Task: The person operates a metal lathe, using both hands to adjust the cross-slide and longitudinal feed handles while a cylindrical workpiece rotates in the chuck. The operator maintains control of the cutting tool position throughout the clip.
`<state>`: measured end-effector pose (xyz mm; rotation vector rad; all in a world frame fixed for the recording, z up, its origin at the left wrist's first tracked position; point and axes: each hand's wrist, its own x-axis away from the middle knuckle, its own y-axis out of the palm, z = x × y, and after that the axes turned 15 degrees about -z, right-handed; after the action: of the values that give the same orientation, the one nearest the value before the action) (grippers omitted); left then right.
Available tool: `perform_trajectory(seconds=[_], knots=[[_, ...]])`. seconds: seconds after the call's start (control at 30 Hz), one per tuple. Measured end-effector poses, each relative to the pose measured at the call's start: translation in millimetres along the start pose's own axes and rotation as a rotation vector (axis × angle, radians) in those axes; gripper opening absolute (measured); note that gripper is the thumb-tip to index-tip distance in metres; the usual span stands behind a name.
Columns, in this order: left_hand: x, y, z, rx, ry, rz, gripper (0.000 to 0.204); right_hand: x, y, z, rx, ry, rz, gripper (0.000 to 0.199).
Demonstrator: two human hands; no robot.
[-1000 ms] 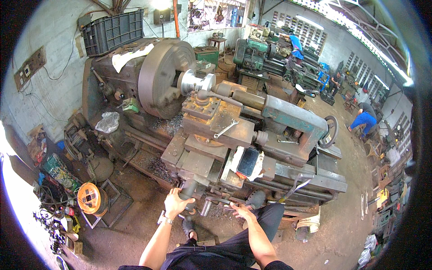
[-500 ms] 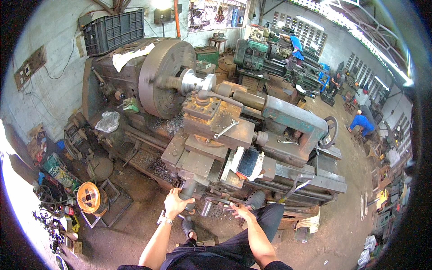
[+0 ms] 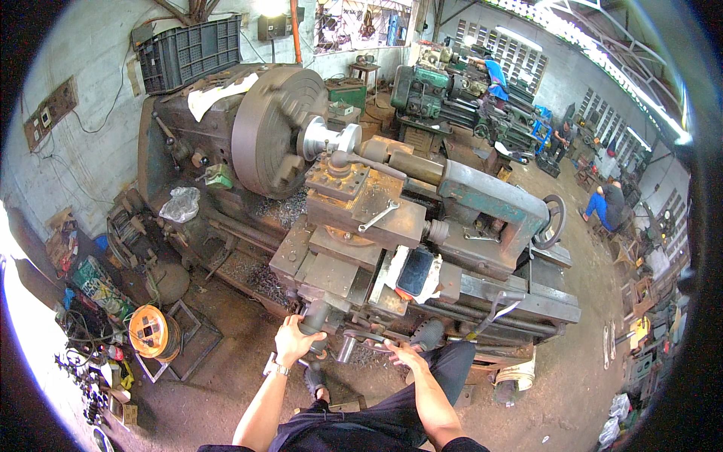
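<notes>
At the front of a large metal lathe, my left hand (image 3: 296, 340) is curled against a dark grey cylindrical part (image 3: 314, 316) of the carriage, thumb reaching across its lower end. To its right, the fingers of my right hand (image 3: 407, 355) are closed on the rim of a handwheel (image 3: 367, 336); part of the grip is hidden. A shiny metal workpiece (image 3: 320, 138) sits between the big round chuck (image 3: 263, 135) and the tailstock (image 3: 482, 196). Beside the workpiece stands the tool post (image 3: 338, 177). A wrench (image 3: 379, 215) lies on the slide.
A phone (image 3: 415, 271) lies on a white cloth on the carriage. Metal chips (image 3: 267, 282) cover the bed area. At left on the floor stands a cable spool (image 3: 151, 334). A bucket (image 3: 520, 374) is at lower right. Other people (image 3: 608, 205) are farther back, near green machines (image 3: 416, 92).
The chuck's jaws show at a different angle, so it has turned. A distant seated person has straightened up somewhat. My hands have kept their places.
</notes>
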<state>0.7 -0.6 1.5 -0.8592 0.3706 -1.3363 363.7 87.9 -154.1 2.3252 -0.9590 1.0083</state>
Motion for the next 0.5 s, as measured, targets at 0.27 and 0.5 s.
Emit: perform_trajectory(seconds=[0.27,0.5], knots=[[0.4,-0.1,0.0,0.002,0.025,0.007,0.080,4.0,3.3,-2.7,0.019,-0.041,-0.005,0.108],[0.4,0.0,0.4,-0.001,0.028,0.012,0.081,5.8,5.2,-3.9,0.037,-0.031,0.017,0.105]])
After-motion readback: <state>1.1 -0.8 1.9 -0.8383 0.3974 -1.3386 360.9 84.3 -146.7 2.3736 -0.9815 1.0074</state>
